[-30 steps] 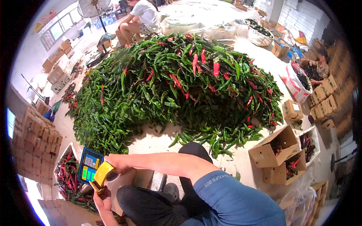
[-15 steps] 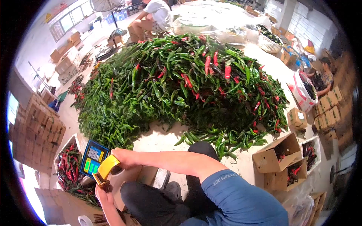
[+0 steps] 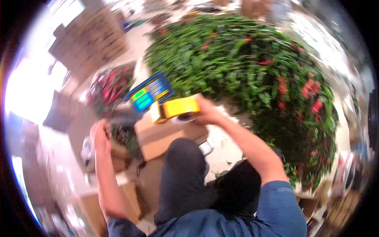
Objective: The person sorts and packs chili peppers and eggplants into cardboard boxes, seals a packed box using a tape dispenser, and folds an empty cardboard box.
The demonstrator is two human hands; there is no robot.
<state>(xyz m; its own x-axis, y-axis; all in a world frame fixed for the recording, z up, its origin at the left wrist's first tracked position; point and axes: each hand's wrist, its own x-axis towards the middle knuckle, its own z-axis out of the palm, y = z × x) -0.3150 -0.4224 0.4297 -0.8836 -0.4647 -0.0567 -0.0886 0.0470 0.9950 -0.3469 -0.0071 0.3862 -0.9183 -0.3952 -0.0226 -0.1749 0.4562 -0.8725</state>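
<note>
My right hand is wrapped round a yellow tape dispenser, held over a closed cardboard box by my knees. My left hand is raised on the left, apart from the dispenser, its fingers curled closed. Blur hides whatever may be in them. A blue-framed scale panel with lit green displays and a keypad stands just behind the box. Dark green peppers show between my left hand and the box.
A big heap of green peppers with some red ones spreads ahead and to the right. Red peppers fill a container at the left. Stacked cartons stand behind it. An open cardboard box is beside my left arm.
My view has swung left and down. My left hand, close to the tape dispenser before, is now well apart from it. The dispenser is over the box, still in my right hand.
</note>
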